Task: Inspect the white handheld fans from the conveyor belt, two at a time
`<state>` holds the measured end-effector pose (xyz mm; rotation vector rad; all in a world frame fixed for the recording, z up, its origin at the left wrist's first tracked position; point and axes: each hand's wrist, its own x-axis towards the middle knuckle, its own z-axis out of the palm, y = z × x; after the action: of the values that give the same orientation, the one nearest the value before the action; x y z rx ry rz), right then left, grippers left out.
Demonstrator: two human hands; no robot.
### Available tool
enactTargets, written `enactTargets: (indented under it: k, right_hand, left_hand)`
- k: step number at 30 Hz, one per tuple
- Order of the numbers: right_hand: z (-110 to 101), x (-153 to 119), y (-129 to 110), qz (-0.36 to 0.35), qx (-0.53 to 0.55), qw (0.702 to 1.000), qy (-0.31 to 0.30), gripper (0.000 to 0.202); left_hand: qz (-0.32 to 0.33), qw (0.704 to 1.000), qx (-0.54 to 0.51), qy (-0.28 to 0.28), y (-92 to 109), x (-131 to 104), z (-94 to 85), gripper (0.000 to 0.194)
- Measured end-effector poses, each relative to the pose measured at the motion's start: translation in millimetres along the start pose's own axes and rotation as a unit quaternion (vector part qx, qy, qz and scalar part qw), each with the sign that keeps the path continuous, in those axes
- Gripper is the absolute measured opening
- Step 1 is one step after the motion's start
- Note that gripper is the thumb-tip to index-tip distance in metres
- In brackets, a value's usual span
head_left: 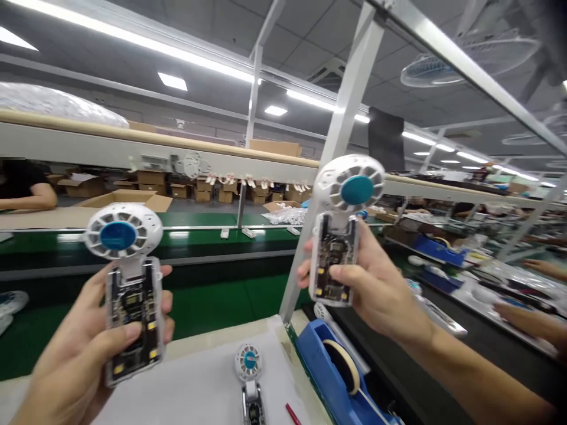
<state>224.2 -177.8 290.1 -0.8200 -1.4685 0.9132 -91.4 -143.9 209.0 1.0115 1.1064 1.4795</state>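
gripping one handheld fan (126, 277) per hand, no legible writing

A third fan (249, 378) lies on the table (199, 389) between and below both hands (80, 348) (tape dispenser (336, 372) under the right hand (376, 283))

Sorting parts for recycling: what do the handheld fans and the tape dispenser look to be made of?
Fan in the left hand: head likely matte white moulded plastic with a glossy blue hub; handle shell clear plastic, since the circuit board shows through. Fan in the right hand: looks the same. Tape dispenser: probably smooth blue plastic, with a slight sheen.
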Motion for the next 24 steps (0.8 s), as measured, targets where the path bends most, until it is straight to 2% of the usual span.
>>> enactTargets:
  k: [3,6,9,12,14,16,20,24]
  right_hand:
    - [47.1,14.9,9.8,0.055,0.073,0.994,-0.062,0.058]
    - [92.0,32.3,14.1,0.088,0.12,0.984,-0.099,0.061]
    - [129.6,46.3,14.3,0.068,0.154,0.969,-0.178,0.068]
    - [154.5,51.4,25.5,0.043,0.212,0.949,-0.231,0.07]
    - [162.7,50.7,41.9,0.049,0.237,0.944,-0.224,0.07]
    - [165.0,49.5,61.7,0.071,0.239,0.949,-0.191,0.069]
    - [160.9,50.4,94.9,0.112,0.227,0.959,-0.128,0.068]
    - [151.8,51.9,111.4,0.131,0.217,0.961,-0.11,0.068]
  left_hand:
    - [0.043,0.997,-0.057,-0.042,9.6,-7.0,3.7,0.086]
    - [0.093,0.992,-0.065,-0.053,10.7,-6.0,-4.4,0.079]
    - [0.136,0.986,-0.07,-0.069,10.2,1.4,-17.9,0.075]
    - [0.163,0.98,-0.083,-0.075,12.3,9.3,-30.0,0.073]
    - [0.168,0.978,-0.092,-0.078,14.4,12.9,-35.2,0.071]
    - [0.168,0.977,-0.097,-0.092,15.5,15.2,-38.2,0.068]
    - [0.17,0.972,-0.104,-0.128,12.4,19.0,-38.3,0.066]
    - [0.158,0.973,-0.103,-0.132,5.6,24.9,-31.5,0.067]
